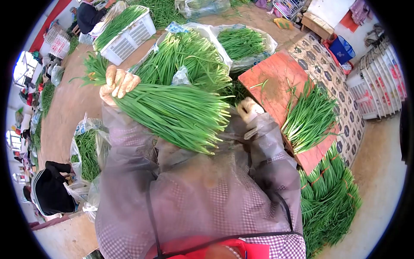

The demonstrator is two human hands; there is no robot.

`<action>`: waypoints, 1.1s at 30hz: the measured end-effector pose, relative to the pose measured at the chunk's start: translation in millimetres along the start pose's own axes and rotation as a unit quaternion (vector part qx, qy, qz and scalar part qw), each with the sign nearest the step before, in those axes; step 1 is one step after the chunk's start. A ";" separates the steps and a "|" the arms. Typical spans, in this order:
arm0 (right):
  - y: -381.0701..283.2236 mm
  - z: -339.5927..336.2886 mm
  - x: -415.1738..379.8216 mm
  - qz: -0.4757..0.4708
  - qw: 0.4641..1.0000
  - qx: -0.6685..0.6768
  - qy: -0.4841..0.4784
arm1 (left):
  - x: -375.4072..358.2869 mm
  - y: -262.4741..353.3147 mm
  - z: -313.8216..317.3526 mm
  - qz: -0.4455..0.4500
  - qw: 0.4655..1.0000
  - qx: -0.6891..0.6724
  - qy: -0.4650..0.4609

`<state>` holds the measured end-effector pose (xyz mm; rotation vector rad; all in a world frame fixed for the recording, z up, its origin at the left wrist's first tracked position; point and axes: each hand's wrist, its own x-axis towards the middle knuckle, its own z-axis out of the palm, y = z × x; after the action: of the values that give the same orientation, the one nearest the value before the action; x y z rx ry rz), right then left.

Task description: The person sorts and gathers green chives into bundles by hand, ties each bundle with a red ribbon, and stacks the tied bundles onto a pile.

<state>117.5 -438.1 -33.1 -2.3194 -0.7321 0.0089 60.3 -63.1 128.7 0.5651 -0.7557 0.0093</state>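
Observation:
My left hand [118, 84], in a pale, soiled glove, is wrapped round the leafy end of a thick bunch of garlic chives [177, 113]. The pale cut ends fan out to the right, across my lap. My right hand [249, 110], gloved too, is closed by the left edge of a red board [276, 71]; whatever its curled fingers hold is hidden. A loose pile of garlic chives [311, 114] lies on the board, with a few stray leaves and some dirt beside it.
Plastic-lined heaps of chives [185, 56] and a white crate [129, 39] stand ahead. Tied bundles [330, 194] lie at lower right, near stacked white crates [375, 82]. A bag of chives [88, 151] and a person in dark clothes [54, 190] are at left.

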 end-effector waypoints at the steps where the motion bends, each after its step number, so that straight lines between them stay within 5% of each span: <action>1: 9.7 -4.1 -6.7 0.110 0.984 -0.080 -0.117 | -0.1 2.4 0.3 -0.003 1.000 0.007 -0.007; 2: 5.3 -14.3 -11.7 0.218 0.935 -0.154 -0.232 | -0.7 5.8 0.1 -0.008 1.000 0.015 -0.013; 4: 11.9 -21.1 -4.6 0.234 0.920 -0.171 -0.263 | 2.1 6.4 -4.8 -0.019 0.999 0.027 -0.031; 6: 6.5 -18.6 -3.4 0.042 0.998 0.041 0.038 | 0.5 1.9 -0.8 -0.001 1.000 0.003 -0.029; 9: -12.7 -16.5 26.7 -0.116 0.993 0.019 0.032 | 3.5 0.3 -1.7 -0.005 0.999 0.004 -0.046; 10: -17.3 -7.9 28.6 -0.034 0.999 0.004 -0.018 | 4.1 0.0 -1.8 -0.004 0.999 0.003 -0.047; 12: 7.4 15.0 35.6 -0.062 0.993 0.026 -0.093 | 4.4 3.3 -0.8 -0.015 0.999 0.011 -0.046; 15: 14.3 26.2 24.5 -0.041 0.997 0.032 -0.061 | -3.6 6.5 1.6 -0.010 1.000 0.019 -0.021; 19: 29.8 5.7 -17.5 0.175 0.973 -0.079 -0.131 | -7.2 9.6 -6.9 0.011 1.000 0.001 -0.006; 23: 47.1 12.7 -49.7 0.132 0.977 -0.166 -0.033 | -11.8 16.5 -8.6 0.018 1.000 0.000 0.000; 25: 8.4 -5.5 -32.0 0.098 0.982 0.159 0.004 | -11.7 13.4 -9.3 0.016 1.000 -0.006 0.003; 26: -14.2 -8.8 -27.2 0.004 0.980 0.198 0.034 | -11.3 11.6 -10.0 0.015 1.000 -0.006 0.002; 28: -48.3 -8.3 -13.9 0.002 0.974 0.226 -0.028 | -10.4 11.2 -9.7 0.019 1.000 -0.015 0.012; 31: -75.3 -20.1 11.1 -0.121 0.955 0.260 0.078 | 2.9 9.0 -1.0 -0.001 0.999 0.006 0.036; 32: -98.1 -36.8 15.1 -0.037 0.954 0.296 0.025 | 6.0 7.2 1.4 -0.019 0.998 0.009 0.052; 33: -118.8 -43.1 22.4 -0.083 0.934 0.345 0.034 | 11.7 2.9 7.4 -0.024 0.995 0.024 0.090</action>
<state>85.4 -382.2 77.9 -1.5775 -0.7401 0.0955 63.5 -66.5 142.1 0.6192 -0.5683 0.0334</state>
